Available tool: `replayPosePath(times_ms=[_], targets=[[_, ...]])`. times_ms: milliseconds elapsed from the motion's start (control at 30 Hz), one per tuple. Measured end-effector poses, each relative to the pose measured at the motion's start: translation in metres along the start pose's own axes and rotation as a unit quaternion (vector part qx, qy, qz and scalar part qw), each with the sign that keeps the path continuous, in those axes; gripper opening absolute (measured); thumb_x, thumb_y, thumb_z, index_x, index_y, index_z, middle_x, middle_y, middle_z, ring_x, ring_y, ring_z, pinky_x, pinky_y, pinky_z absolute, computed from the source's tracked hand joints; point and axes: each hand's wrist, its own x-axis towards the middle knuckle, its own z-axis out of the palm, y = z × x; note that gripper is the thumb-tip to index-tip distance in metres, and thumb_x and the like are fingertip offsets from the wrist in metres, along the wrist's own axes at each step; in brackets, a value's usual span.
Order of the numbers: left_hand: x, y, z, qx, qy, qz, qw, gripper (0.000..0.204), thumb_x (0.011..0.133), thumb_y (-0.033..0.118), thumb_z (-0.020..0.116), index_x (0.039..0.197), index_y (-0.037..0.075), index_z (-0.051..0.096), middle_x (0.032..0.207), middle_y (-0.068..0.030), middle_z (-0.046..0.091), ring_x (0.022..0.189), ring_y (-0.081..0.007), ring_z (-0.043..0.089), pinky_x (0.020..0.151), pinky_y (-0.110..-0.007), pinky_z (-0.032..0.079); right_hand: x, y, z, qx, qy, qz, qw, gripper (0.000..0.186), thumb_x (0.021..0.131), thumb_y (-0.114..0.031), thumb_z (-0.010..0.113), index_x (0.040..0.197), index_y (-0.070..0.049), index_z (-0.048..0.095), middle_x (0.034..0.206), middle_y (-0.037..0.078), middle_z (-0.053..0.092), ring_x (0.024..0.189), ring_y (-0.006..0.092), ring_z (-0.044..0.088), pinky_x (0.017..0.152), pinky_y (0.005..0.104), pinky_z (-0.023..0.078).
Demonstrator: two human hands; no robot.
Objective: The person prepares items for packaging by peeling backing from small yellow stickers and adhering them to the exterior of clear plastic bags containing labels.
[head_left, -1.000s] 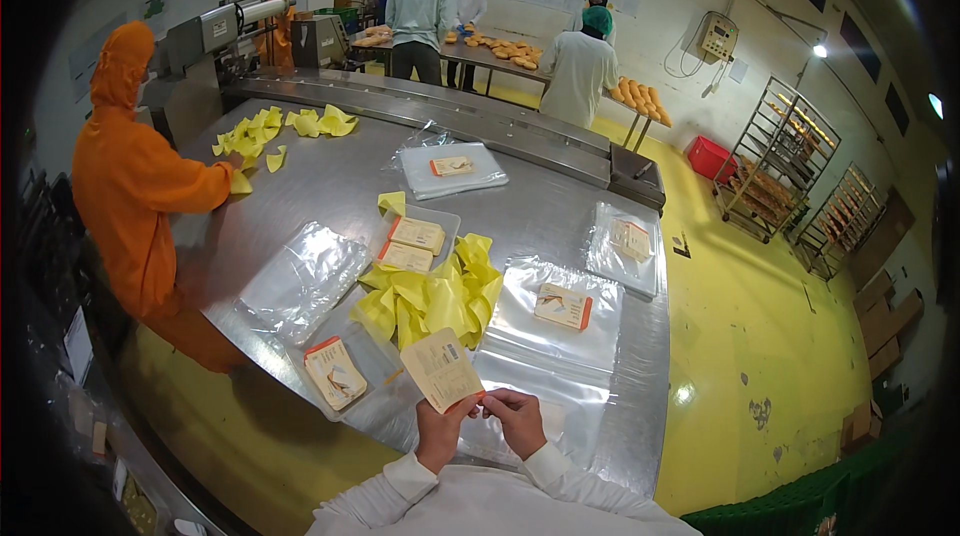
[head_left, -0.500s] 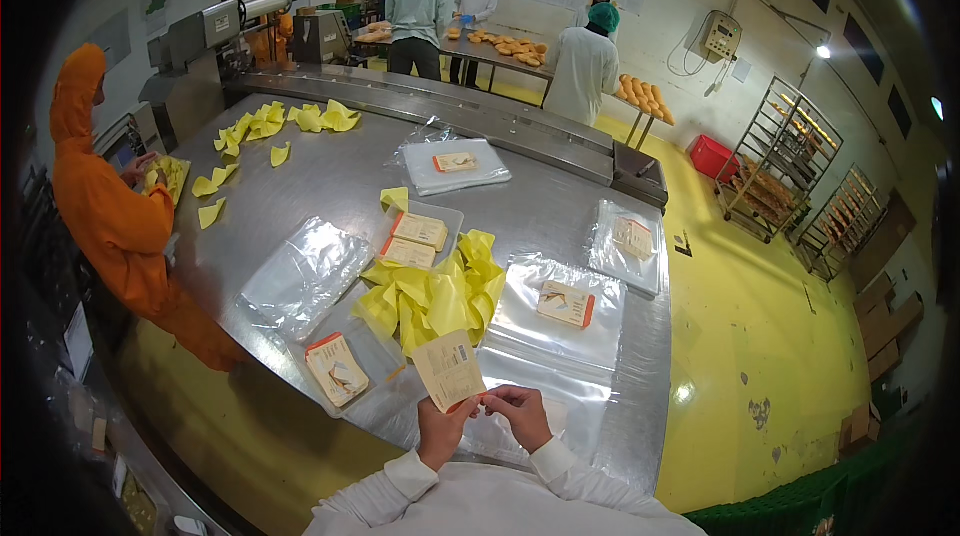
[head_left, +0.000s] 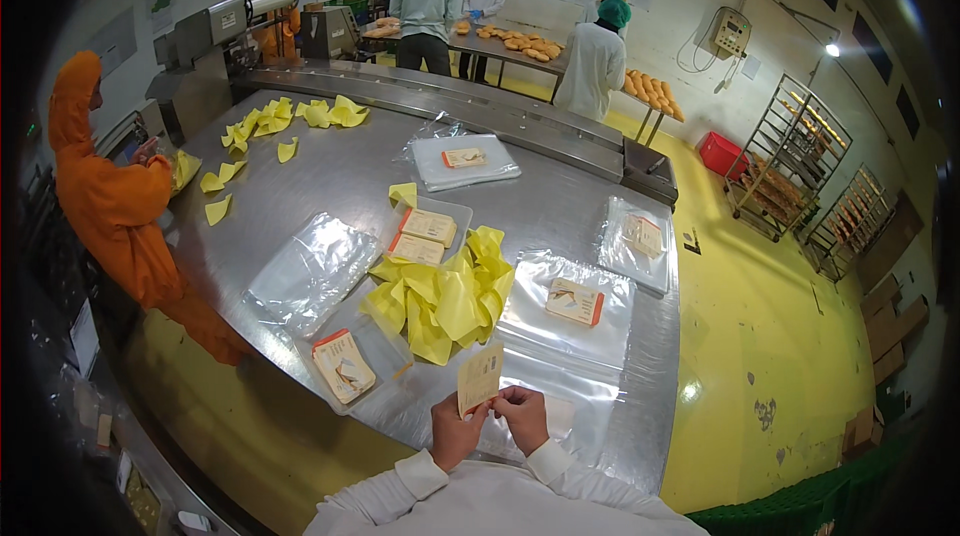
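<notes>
Close to my body, over the near table edge, I hold up a cream printed card (head_left: pixel 480 378) with a red lower edge. My left hand (head_left: pixel 457 433) grips its bottom edge, thumb in front. My right hand (head_left: pixel 524 420) pinches at the lower right corner, its fingertips almost meeting the left ones. Just beyond lies a heap of yellow paper pieces (head_left: pixel 445 301). Stacks of similar cards lie on a clear tray (head_left: pixel 385 359) at left, in a clear tub (head_left: pixel 455 216) behind the heap, and on clear plastic bags (head_left: pixel 530 331) at right.
The steel table (head_left: pixel 330 171) also bears more clear bags (head_left: pixel 318 271) and scattered yellow papers (head_left: pixel 262 121). A co-worker in orange (head_left: pixel 115 196) stands at its left side. Beyond a metal ledge (head_left: pixel 450 101), people in white work beside bread loaves (head_left: pixel 520 42). Wheeled racks (head_left: pixel 790 161) stand at right.
The card has turned from facing me nearly flat to a narrower, more edge-on angle, shifting slightly right. My hands stay together at its lower edge. The whole view has shifted a little.
</notes>
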Motion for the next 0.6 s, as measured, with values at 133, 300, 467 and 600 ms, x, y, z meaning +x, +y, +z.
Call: replayPosePath(times_ms=[133, 300, 467, 600], targets=[[0.001, -0.001, 0.0, 0.055, 0.028, 0.008, 0.998, 0.025, 0.085, 0.004, 0.076, 0.105, -0.004, 0.063, 0.089, -0.0165, 0.074, 0.082, -0.0268, 0.075, 0.07, -0.035, 0.057, -0.001, -0.001, 0.005, -0.028, 0.012, 0.011, 0.999, 0.011, 0.081, -0.006, 0.07, 0.082, 0.005, 0.071, 0.075, 0.007, 0.069, 0.064, 0.0111, 0.062, 0.062, 0.0248, 0.05], [0.001, -0.005, -0.002, 0.007, 0.053, -0.04, 0.998, 0.037, 0.083, 0.004, 0.076, 0.113, -0.003, 0.056, 0.109, -0.0213, 0.069, 0.096, -0.0306, 0.072, 0.075, -0.036, 0.055, 0.003, 0.006, 0.007, -0.03, -0.01, 0.022, 0.999, 0.014, 0.082, -0.008, 0.071, 0.085, 0.006, 0.072, 0.076, 0.007, 0.07, 0.065, 0.0111, 0.062, 0.064, 0.025, 0.051], [0.005, -0.007, -0.013, 0.148, 0.109, 0.052, 0.982, 0.066, 0.078, 0.006, 0.081, 0.134, 0.0, 0.045, 0.152, -0.0276, 0.031, 0.137, -0.0391, 0.04, 0.105, -0.046, 0.038, 0.007, 0.003, 0.008, -0.019, -0.055, 0.001, 0.998, 0.018, 0.086, -0.011, 0.072, 0.091, 0.006, 0.073, 0.08, 0.007, 0.071, 0.069, 0.0113, 0.064, 0.067, 0.0253, 0.052], [0.004, 0.003, -0.023, 0.307, 0.117, 0.127, 0.936, 0.078, 0.077, 0.007, 0.083, 0.142, 0.002, 0.04, 0.159, -0.0273, 0.013, 0.147, -0.0451, 0.017, 0.116, -0.05, 0.024, 0.013, 0.001, 0.013, -0.087, -0.086, -0.036, 0.992, 0.019, 0.088, -0.011, 0.072, 0.095, 0.007, 0.073, 0.083, 0.006, 0.072, 0.07, 0.0111, 0.064, 0.068, 0.0255, 0.053]])
